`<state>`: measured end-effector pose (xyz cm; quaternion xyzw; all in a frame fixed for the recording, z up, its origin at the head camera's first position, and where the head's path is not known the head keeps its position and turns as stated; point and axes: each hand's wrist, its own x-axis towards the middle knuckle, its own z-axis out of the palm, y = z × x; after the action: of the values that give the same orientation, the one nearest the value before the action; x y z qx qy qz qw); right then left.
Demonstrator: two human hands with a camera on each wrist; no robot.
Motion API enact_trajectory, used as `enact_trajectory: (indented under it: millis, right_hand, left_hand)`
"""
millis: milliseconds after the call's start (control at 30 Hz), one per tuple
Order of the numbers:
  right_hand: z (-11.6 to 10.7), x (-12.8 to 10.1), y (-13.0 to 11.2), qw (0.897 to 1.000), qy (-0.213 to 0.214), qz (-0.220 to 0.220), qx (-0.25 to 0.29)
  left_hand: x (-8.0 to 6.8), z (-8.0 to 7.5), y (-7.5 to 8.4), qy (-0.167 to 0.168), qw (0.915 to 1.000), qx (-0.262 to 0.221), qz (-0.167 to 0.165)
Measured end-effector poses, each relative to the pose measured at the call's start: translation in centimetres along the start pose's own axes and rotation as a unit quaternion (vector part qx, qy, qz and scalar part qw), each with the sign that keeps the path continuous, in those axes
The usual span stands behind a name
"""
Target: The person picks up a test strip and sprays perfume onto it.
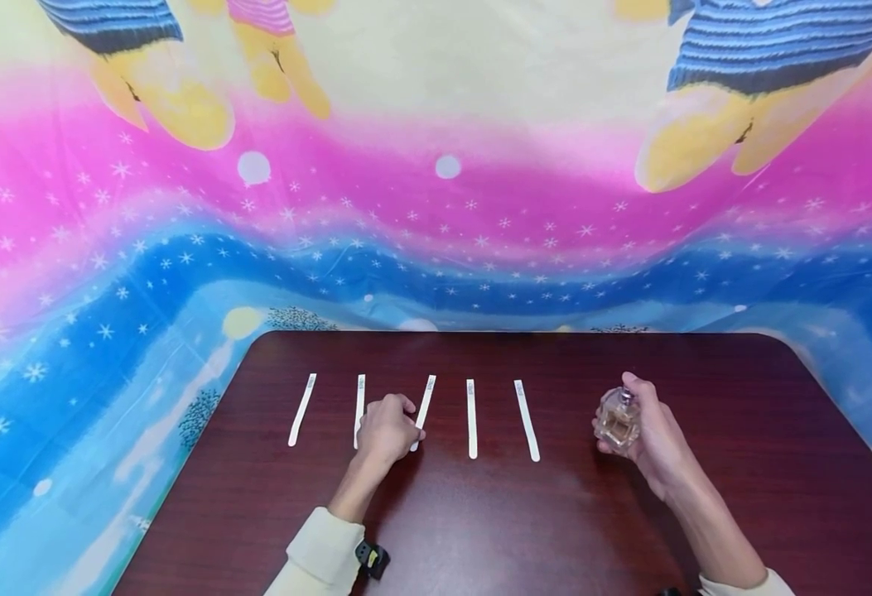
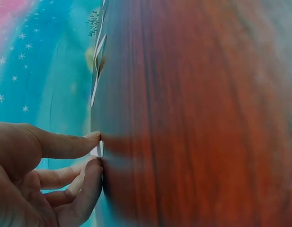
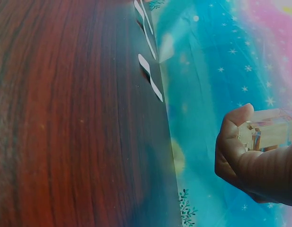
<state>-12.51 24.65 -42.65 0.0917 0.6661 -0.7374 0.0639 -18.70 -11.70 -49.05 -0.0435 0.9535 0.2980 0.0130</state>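
Nearest the camera, two cream sleeves [image 1: 320, 555] reach over a dark wood worktop [image 1: 480, 513].

The left hand [image 1: 385, 430] rests on the worktop with its fingers curled. In the left wrist view the thumb and forefinger pinch the near end of a white paper strip [image 2: 100, 149], so this grip is closed on the strip [image 1: 424, 411], the third of five counted from the left. The strip lies flat, its far end pointing away from the person.

The right hand [image 1: 647, 439] wraps a small clear bottle [image 1: 618, 422] of amber liquid and holds it above the worktop, forefinger on top of the cap. This grip is closed around the bottle, well to the right of the strips.

The other four strips lie in a row: two left of the hand [image 1: 302, 409] [image 1: 359, 406], two right of it [image 1: 471, 418] [image 1: 527, 420], all apart from each other.

Behind the worktop hangs a bright cloth [image 1: 436, 207] in pink and blue with stars.

Risks, as I judge them: the pinch sits at the very end of a thin strip, so it could slip or bend. The glass bottle is smooth, and a loose hold could drop it onto the wood. A press on the cap while it is aimed away from the pinched strip would wet the neighbours or the worktop.
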Motion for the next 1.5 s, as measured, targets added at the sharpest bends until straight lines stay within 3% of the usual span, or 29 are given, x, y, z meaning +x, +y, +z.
enact_trajectory:
  millis: [133,267,367,533,633,767,867,1033,1233,1500]
  right_hand:
    - [0.1,0.0,0.0,1.000,0.000,-0.001,0.002]
    - [0.2,0.1,0.0,1.000,-0.002,-0.002,0.002]
    - [0.3,0.1,0.0,1.000,-0.003,-0.001,0.002]
    - [0.4,0.1,0.0,1.000,-0.002,0.001,0.002]
    - [0.4,0.2,0.0,1.000,-0.001,0.002,0.001]
    - [0.4,0.2,0.1,1.000,0.000,0.003,0.004]
    - [0.5,0.4,0.2,1.000,-0.002,0.003,0.005]
    - [0.5,0.6,0.2,1.000,-0.005,0.002,0.004]
    - [0.9,0.8,0.0,1.000,-0.008,0.005,0.006]
    - [1.2,1.1,-0.1,1.000,-0.009,0.009,-0.005]
  left_hand:
    - [-0.2,-0.1,0.2,0.009,0.9999,0.014,0.003]
    - [-1.1,-1.2,1.5,0.001,1.0000,0.002,-0.003]
    - [-0.2,0.1,0.3,0.004,1.0000,0.006,0.005]
    - [1.8,2.5,-2.4,0.009,0.9987,0.019,0.047]
    - [0.9,1.1,-1.3,-0.001,0.9983,0.008,0.058]
    - [-1.1,-1.5,1.1,-0.015,0.9987,-0.032,0.036]
    - [-1.5,-1.8,1.3,-0.032,0.9970,-0.070,0.014]
    - [-1.5,-1.4,0.9,-0.058,0.9853,-0.159,-0.020]
    - [-1.3,-1.4,0.5,-0.065,0.9661,-0.246,-0.043]
    - [-1.4,-2.2,0.5,-0.081,0.9459,-0.310,-0.052]
